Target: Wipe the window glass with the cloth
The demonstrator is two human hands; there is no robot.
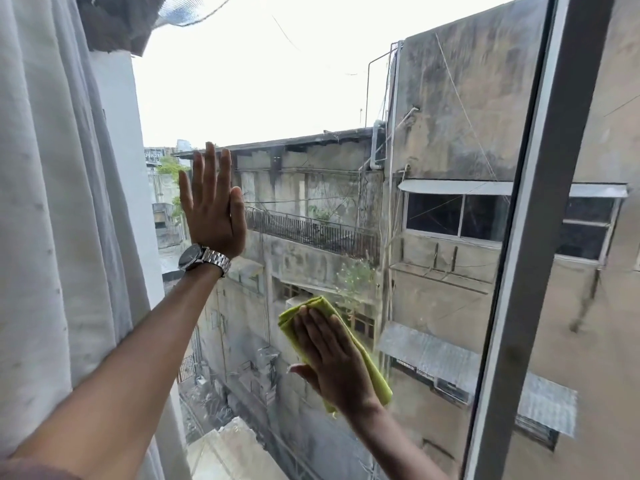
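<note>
Right hand (334, 355) flat, fingers together, palm pressing a folded yellow-green cloth (375, 372) against the window glass (311, 98), low and centre in the pane. Left hand (211, 202) spread flat on the glass higher up, fingers extended, holding nothing; metal watch (204, 259) on its wrist. White curtain (52, 202) bounds the left; grey frame (526, 237) on the right. Broad bare glass above and between.

No legible text anywhere; distant rooftop sign (154, 154) and awning signs (415, 367) too blurred.
</note>
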